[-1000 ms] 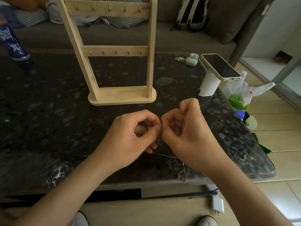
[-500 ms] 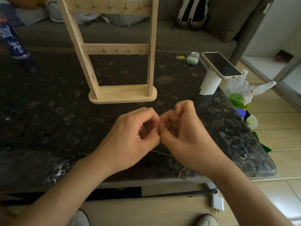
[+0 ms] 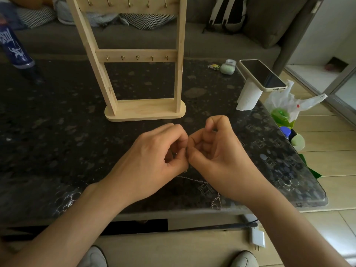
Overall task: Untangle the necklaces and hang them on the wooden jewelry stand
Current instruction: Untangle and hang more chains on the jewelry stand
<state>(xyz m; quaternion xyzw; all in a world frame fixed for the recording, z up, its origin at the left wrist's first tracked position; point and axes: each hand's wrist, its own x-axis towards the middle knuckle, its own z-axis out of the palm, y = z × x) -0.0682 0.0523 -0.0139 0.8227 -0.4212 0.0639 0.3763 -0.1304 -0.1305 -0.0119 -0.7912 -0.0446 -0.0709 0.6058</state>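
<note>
A thin silver necklace chain (image 3: 194,179) trails on the dark table (image 3: 57,132) below my hands, ending in a small tangle (image 3: 215,204) near the front edge. My left hand (image 3: 154,160) and my right hand (image 3: 217,153) meet fingertip to fingertip and both pinch the chain between thumb and forefinger; the pinched part is hidden by the fingers. The wooden jewelry stand (image 3: 142,108) stands upright just behind my hands. Its two rows of small hooks (image 3: 136,57) carry nothing.
A phone (image 3: 264,76) rests on a white paper roll (image 3: 248,95) at the table's right. A small green case (image 3: 227,68) lies behind it, a blue can (image 3: 13,47) at far left. Plastic bag (image 3: 289,105) and bottles sit on the floor right. A sofa runs behind.
My hands have drawn closer, fingertips now touching, and shifted slightly away from me. The chain on the table has barely moved.
</note>
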